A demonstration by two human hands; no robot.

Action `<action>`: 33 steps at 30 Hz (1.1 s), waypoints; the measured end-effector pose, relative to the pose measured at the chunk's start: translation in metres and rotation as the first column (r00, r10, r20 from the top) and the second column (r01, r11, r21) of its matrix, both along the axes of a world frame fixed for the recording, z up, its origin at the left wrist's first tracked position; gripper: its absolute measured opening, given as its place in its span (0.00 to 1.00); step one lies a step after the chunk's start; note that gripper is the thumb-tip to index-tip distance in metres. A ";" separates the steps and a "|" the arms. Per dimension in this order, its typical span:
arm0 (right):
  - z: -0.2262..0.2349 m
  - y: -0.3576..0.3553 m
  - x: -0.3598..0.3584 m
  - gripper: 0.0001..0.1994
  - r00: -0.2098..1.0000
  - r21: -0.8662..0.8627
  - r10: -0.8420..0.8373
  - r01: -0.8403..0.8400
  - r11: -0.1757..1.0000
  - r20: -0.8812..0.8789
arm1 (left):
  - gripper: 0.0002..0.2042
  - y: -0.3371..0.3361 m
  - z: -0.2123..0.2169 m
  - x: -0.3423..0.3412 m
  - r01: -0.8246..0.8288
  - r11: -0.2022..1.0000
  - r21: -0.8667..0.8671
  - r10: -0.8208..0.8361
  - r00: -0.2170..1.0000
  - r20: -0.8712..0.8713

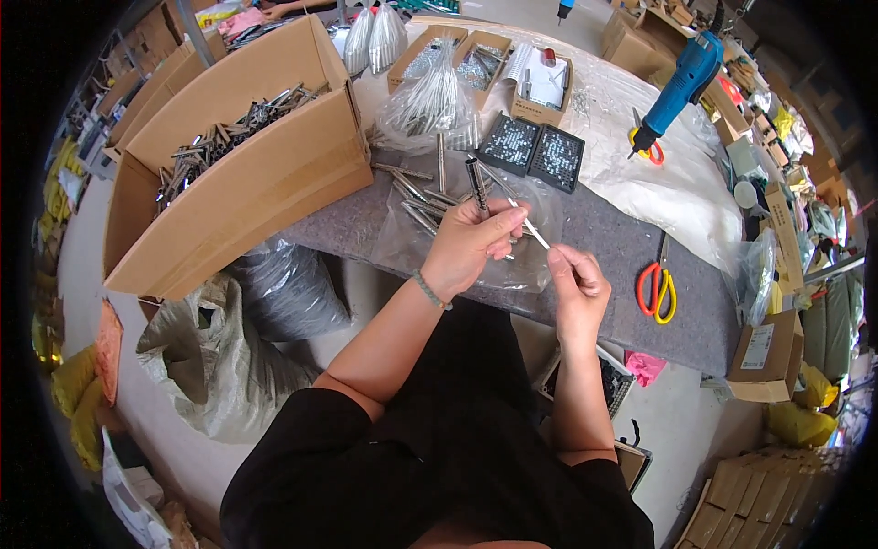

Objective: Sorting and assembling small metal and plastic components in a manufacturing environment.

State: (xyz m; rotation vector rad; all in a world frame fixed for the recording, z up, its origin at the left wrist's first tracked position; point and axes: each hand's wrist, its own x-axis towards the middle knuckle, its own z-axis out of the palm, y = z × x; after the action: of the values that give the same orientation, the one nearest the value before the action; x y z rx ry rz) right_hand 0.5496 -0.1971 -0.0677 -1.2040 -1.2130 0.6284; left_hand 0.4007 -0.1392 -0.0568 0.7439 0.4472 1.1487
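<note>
My left hand [465, 242] is closed around a shiny metal tube [476, 183], which points up and away from me. Between my two hands runs a thin white stick [538, 232]. Its far end meets the fingertips of my left hand, and my right hand [579, 288] pinches its near end. Beneath my left hand, several similar metal tubes [422, 218] lie on a clear plastic sheet [526, 274] on the grey-covered table [608, 274]. Just beyond is a black two-part tray [578, 174] of small silvery pieces.
A large cardboard box [265, 197] of metal parts stands at left. Behind the tubes sit a bag of white sticks [428, 114] and small cartons [540, 112]. Red-and-yellow scissors [656, 291] lie at right. A blue electric screwdriver [686, 82] hangs over the far right.
</note>
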 end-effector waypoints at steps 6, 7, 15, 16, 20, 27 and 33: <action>0.010 -0.003 -0.003 0.08 0.999 -0.107 -0.020 0.015 0.994 -0.047 | 0.08 0.001 -0.001 0.001 0.009 1.000 0.025 -0.009 1.000 -0.007; 0.011 -0.004 -0.003 0.08 0.993 -0.123 -0.018 0.003 0.992 -0.115 | 0.08 0.001 -0.001 0.001 0.011 1.000 0.019 -0.011 1.000 -0.007; 0.000 -0.001 0.003 0.08 0.999 -0.103 -0.008 0.012 0.995 0.033 | 0.08 0.000 -0.002 0.004 0.010 1.000 0.012 -0.010 1.000 -0.019; -0.001 -0.001 0.004 0.08 0.999 -0.111 -0.009 0.014 0.994 0.049 | 0.08 -0.001 -0.002 0.004 0.018 1.000 0.017 -0.017 0.999 -0.036; -0.001 -0.002 0.009 0.07 0.998 -0.189 -0.052 0.057 0.980 0.029 | 0.09 -0.003 -0.003 0.007 -0.003 0.999 0.047 0.009 0.993 -0.121; 0.018 -0.008 0.023 0.07 0.988 -0.076 -0.145 0.148 0.986 0.044 | 0.13 0.011 -0.015 0.001 0.093 0.996 -0.011 -0.091 0.991 0.099; 0.007 -0.018 0.022 0.07 0.943 0.088 -0.233 0.218 0.972 0.239 | 0.09 0.017 -0.012 0.002 0.168 0.969 -0.180 -0.079 0.904 0.419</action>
State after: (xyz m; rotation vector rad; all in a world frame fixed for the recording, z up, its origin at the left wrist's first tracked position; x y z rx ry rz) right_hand 0.5718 -0.2148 -0.0609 -1.3768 -1.2671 0.2736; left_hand 0.4026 -0.1223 -0.0683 0.3244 0.1600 1.0809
